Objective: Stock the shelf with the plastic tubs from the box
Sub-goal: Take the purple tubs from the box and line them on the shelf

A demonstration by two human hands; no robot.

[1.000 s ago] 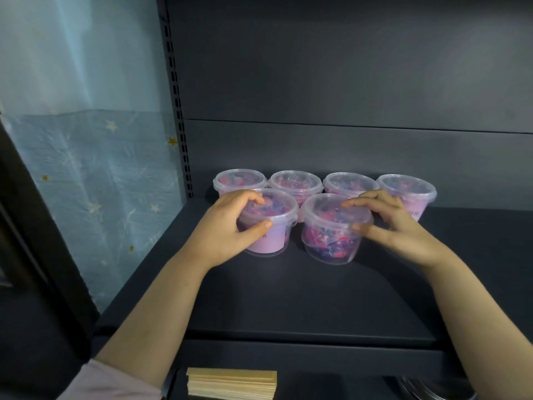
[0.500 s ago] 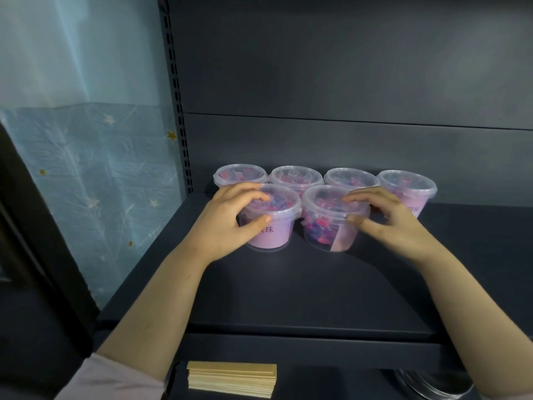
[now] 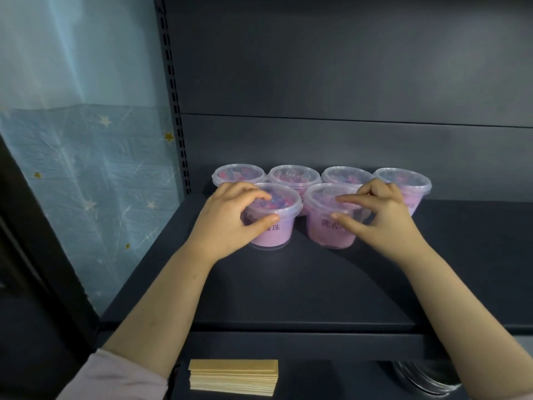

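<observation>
Two hands [image 3: 227,217] partly hide both front tubs [image 3: 328,223].

Both forearms were bare. A pale pink sleeve [image 3: 115,376] covered the left arm near the elbow, at the lower left of the frame.

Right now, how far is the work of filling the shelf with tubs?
Done: four tubs stand in the back row. In hand: the left hand grips the front left tub, and the right hand grips the front right tub. Left: the shelf has much bare space; the box is not visible.
</observation>
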